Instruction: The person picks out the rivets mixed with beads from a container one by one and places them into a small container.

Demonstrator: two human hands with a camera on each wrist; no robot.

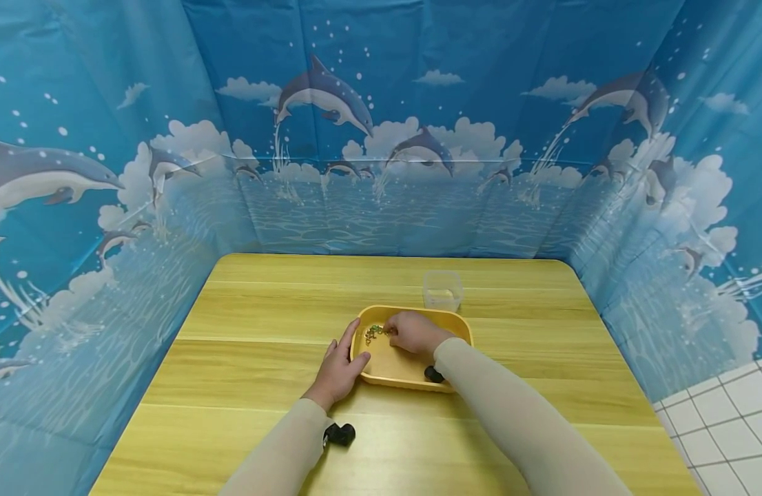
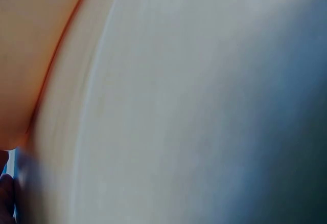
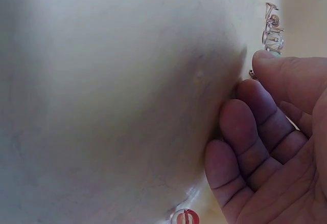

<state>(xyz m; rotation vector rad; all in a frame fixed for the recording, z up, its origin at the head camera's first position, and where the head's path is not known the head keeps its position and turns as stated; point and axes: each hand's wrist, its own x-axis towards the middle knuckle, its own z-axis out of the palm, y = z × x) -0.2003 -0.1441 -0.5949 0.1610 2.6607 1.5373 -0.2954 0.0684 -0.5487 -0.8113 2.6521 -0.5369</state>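
A shallow yellow tray (image 1: 387,379) lies on the wooden table. My left hand (image 1: 337,372) rests at its left side, fingers straight along the rim and thumb spread over the edge. In the tray, small gold-coloured and green trinkets (image 1: 372,333) sit in a loose heap at the left. My right hand (image 1: 415,332) reaches in beside them with curled fingers. The right wrist view shows its thumb and forefinger pinching a tiny metallic piece (image 3: 252,74), mostly hidden. Beyond the thumb lie metal trinkets (image 3: 273,29). A clear ball with red inside (image 3: 185,217) shows at the bottom edge.
Behind the tray stands a clear plastic box (image 1: 443,289). The table (image 1: 263,303) is bordered by a blue dolphin-print curtain (image 1: 381,207) at the back and sides. White tiles (image 1: 740,413) show at the lower right. The left wrist view is mostly blurred.
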